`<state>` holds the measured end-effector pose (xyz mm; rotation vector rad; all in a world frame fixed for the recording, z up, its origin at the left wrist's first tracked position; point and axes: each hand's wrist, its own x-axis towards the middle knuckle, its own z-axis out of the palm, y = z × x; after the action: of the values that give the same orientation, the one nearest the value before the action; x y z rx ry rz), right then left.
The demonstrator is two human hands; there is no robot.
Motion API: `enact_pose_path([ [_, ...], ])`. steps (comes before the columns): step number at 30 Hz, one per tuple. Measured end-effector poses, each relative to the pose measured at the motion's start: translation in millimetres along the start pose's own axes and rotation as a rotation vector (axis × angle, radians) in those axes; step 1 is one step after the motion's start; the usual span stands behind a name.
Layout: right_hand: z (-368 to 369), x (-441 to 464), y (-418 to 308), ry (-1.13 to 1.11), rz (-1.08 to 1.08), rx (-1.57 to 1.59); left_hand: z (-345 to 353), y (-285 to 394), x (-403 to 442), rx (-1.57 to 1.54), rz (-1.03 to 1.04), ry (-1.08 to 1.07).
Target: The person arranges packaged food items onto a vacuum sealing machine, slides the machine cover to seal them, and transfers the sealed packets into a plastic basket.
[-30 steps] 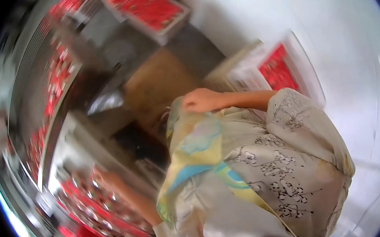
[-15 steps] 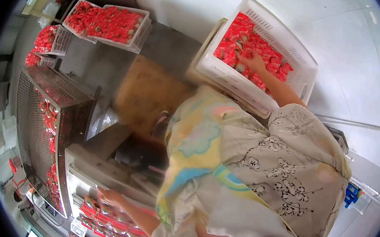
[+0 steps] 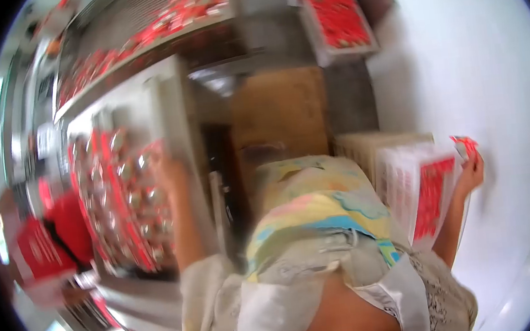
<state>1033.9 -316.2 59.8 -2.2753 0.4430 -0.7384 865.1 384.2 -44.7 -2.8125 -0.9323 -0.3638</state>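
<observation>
My right hand (image 3: 472,174) is raised over the right side of a white crate (image 3: 398,188), its fingers closed on a small red packet (image 3: 464,144). More red packets (image 3: 434,197) lie inside that crate. On the left, my left hand (image 3: 166,168) is at the right edge of rows of red-and-clear packets (image 3: 131,197) on a pale work table (image 3: 170,104). Motion blurs its fingers, and whether they grip a packet cannot be made out.
A co-worker in red (image 3: 61,239) is beyond the rows at the left. A metal tray (image 3: 136,18) with red packets runs along the upper left. Another filled crate (image 3: 347,54) stands at the top. Brown cardboard (image 3: 281,106) lies on the floor between table and crates.
The view has swung round. My right hand has come up out of the crate with a red packet, while my left hand stays beside the packet rows.
</observation>
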Motion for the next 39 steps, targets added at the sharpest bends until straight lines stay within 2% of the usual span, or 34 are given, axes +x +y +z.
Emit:
enact_pose_path([
  [1, 25.5, 9.7, -35.0, -0.078, -0.08, 0.031, -8.0, 5.1, 2.6, 0.018, -0.023, -0.04],
  [3, 92.1, 16.3, -107.7, -0.278, -0.248, 0.17, -18.8, 17.5, 6.9, -0.187, -0.226, -0.081],
  [4, 117.5, 7.9, -142.1, -0.369, -0.326, 0.226, -21.0, 19.6, 7.3, -0.192, -0.247, -0.105],
  [9, 281.9, -102.3, -321.9, -0.982, -0.586, 0.706, -52.6, 22.0, 18.1, -0.408, -0.319, -0.144],
  [11, 325.4, -159.6, -384.5, -1.218, -0.728, 0.85, -29.4, 20.2, 15.7, -1.043, -0.562, -0.168],
  [12, 345.6, -188.8, -405.3, -1.364, -0.665, 0.959, -21.5, 19.8, 14.9, -1.365, -0.666, -0.166],
  [15, 367.7, -266.9, -457.6, -1.56, -0.591, 1.042, -71.7, 18.0, 45.9, -2.081, -1.054, -0.384],
  [16, 367.1, -284.6, -470.0, -1.603, -0.599, 1.036, -75.3, 15.4, 52.6, -2.303, -1.109, -0.379],
  [18, 367.5, -310.4, -481.7, -1.626, -0.774, 1.088, -74.7, 4.6, 69.8, -2.758, -1.173, -0.344],
  [19, 369.4, -319.7, -484.2, -1.634, -0.862, 1.117, -69.1, 0.9, 73.2, -2.773, -1.151, -0.158],
  [20, 370.5, -323.9, -485.5, -1.736, -0.912, 1.07, -64.2, -2.8, 75.8, -2.775, -1.124, 0.027],
  [21, 369.3, -324.6, -487.3, -1.781, -0.912, 1.05, -61.8, -6.1, 77.2, -2.766, -1.093, 0.21],
  [23, 363.8, -323.0, -494.1, -1.864, -0.914, 1.006, -59.9, -12.9, 77.5, -2.631, -1.124, 0.325],
  [24, 367.0, -324.7, -493.1, -1.906, -0.77, 1.034, -56.0, -16.1, 74.9, -2.604, -1.133, 0.36],
  [25, 376.6, -325.2, -490.2, -2.05, -0.586, 0.936, -51.5, -18.4, 73.1, -2.578, -1.142, 0.392],
  [27, 405.1, -326.4, -487.0, -2.289, -0.198, 0.701, -42.6, -20.7, 72.8, -2.438, -1.213, 0.375],
  [28, 418.1, -329.4, -490.7, -2.418, -0.25, 0.56, -38.1, -21.0, 73.2, -2.367, -1.246, 0.364],
  [31, 429.7, -341.3, -509.2, -2.536, -0.4, 0.182, -27.2, -19.7, 72.8, -2.222, -1.216, 0.249],
  [32, 432.2, -344.9, -512.8, -2.563, -0.294, 0.11, -25.1, -20.1, 72.1, -2.281, -1.249, 0.261],
  [34, 445.8, -347.0, -519.6, -2.691, -0.072, 0.164, -23.0, -25.2, 72.5, -2.397, -1.306, 0.292],
  [36, 456.5, -348.2, -529.9, -2.754, 0.118, 0.193, -53.0, -29.6, 85.3, -2.321, -1.299, 0.211],
  [39, 469.6, -349.7, -542.9, -2.812, 0.078, 0.13, -44.5, -30.7, 96.6, -2.272, -1.261, 0.159],
])
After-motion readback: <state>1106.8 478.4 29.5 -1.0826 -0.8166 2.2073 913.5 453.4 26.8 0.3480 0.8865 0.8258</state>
